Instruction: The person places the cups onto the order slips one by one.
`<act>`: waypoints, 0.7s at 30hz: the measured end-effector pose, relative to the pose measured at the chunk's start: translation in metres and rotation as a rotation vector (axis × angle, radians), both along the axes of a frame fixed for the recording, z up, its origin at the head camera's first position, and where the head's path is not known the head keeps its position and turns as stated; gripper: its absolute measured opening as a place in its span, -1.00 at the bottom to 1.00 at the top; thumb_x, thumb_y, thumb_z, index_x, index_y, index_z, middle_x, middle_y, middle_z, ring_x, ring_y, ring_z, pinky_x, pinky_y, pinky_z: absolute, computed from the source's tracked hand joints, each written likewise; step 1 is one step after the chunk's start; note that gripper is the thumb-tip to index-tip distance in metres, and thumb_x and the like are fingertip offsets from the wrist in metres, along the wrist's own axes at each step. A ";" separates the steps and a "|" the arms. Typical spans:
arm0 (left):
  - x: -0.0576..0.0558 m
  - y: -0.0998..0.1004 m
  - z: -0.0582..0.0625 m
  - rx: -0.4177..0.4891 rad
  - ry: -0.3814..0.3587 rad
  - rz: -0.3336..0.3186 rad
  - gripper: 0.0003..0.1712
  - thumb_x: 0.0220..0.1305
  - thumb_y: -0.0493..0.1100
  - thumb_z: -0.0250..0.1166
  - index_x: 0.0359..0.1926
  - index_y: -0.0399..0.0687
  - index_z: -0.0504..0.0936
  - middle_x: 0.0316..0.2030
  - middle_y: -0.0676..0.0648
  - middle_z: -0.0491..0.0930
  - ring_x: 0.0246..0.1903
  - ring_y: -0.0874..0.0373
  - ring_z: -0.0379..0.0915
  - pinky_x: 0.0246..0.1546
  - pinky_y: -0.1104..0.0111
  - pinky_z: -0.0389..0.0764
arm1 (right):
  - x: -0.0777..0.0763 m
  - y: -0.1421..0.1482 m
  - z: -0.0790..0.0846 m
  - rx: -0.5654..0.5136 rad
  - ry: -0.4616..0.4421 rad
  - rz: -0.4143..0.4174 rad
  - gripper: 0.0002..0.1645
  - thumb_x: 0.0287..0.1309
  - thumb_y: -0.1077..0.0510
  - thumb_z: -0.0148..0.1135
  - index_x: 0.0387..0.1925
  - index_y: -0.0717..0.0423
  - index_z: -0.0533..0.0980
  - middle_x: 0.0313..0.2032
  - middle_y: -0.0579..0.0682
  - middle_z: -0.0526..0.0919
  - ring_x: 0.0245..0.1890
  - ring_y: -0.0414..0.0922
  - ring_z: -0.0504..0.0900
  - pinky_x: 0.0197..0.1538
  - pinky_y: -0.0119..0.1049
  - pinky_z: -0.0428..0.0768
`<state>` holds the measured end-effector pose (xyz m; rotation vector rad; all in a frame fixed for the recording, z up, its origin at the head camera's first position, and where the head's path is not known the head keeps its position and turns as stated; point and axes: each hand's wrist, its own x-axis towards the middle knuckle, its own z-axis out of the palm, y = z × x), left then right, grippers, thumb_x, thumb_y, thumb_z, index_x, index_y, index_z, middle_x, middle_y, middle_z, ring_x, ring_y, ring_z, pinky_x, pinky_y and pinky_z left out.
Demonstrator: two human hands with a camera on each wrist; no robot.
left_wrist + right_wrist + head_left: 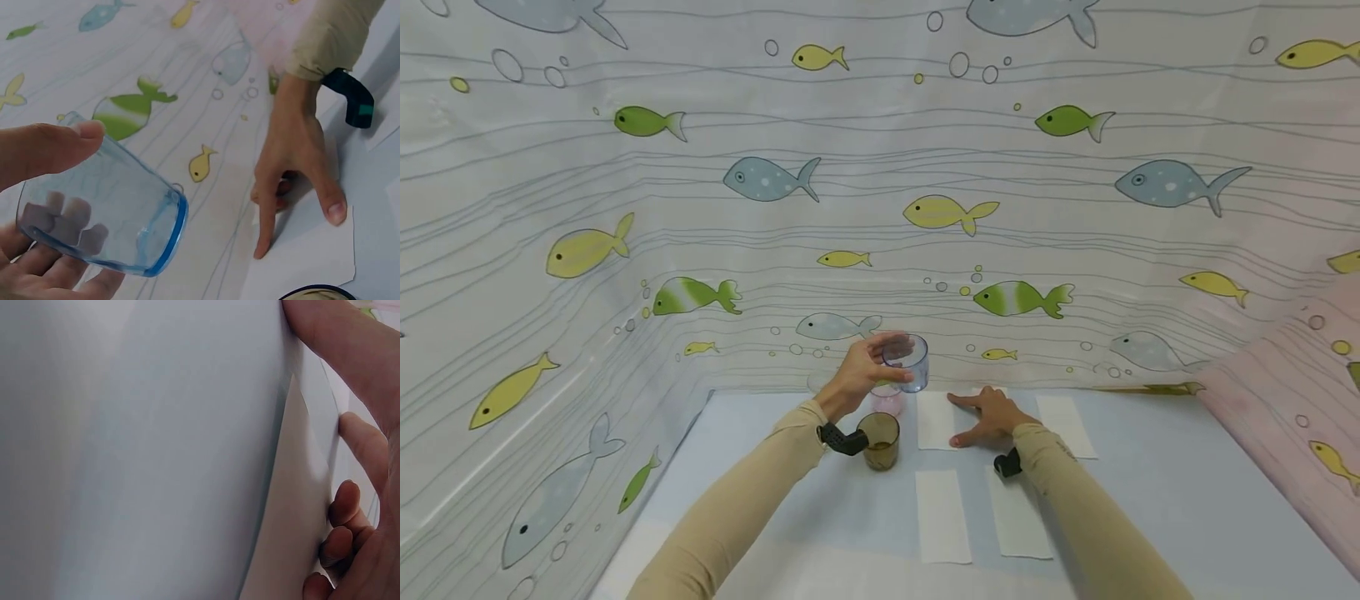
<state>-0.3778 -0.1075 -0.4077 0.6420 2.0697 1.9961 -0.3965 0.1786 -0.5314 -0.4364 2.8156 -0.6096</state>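
Creased sleeves [737, 492]; clear, tapered blue cup [914, 371].

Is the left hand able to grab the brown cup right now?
Probably not: the left hand is holding the blue cup, though the brown cup stands close below its wrist.

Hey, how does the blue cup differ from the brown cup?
The blue cup is pale, while the brown cup is darker. The blue cup is held up in the left hand; the brown cup stands on the table. Both are see-through.
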 end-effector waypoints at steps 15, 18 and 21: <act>-0.028 0.025 -0.025 -0.096 -0.084 -0.094 -0.09 0.04 -0.60 0.44 0.46 -0.32 0.40 0.43 -0.39 0.44 0.50 -0.36 0.28 0.54 -0.15 0.33 | 0.000 -0.001 0.000 -0.004 -0.006 -0.027 0.21 -0.20 -0.50 0.65 0.53 -0.39 0.39 0.24 0.32 0.45 0.08 0.11 0.43 0.21 0.21 0.56; -0.031 0.030 -0.028 -0.131 -0.077 -0.086 -0.08 0.01 -0.59 0.46 0.45 -0.32 0.41 0.41 -0.40 0.46 0.47 -0.35 0.32 0.53 -0.14 0.36 | 0.001 -0.001 0.000 -0.011 -0.009 -0.031 0.22 -0.21 -0.51 0.65 0.53 -0.40 0.38 0.26 0.34 0.44 0.09 0.12 0.44 0.22 0.22 0.55; -0.033 0.035 -0.031 -0.169 -0.071 -0.063 -0.08 -0.01 -0.58 0.48 0.43 -0.30 0.42 0.39 -0.37 0.50 0.44 -0.32 0.37 0.54 -0.11 0.37 | -0.001 -0.001 -0.001 -0.009 0.000 -0.027 0.22 -0.21 -0.50 0.65 0.53 -0.40 0.39 0.26 0.34 0.44 0.08 0.12 0.44 0.19 0.20 0.56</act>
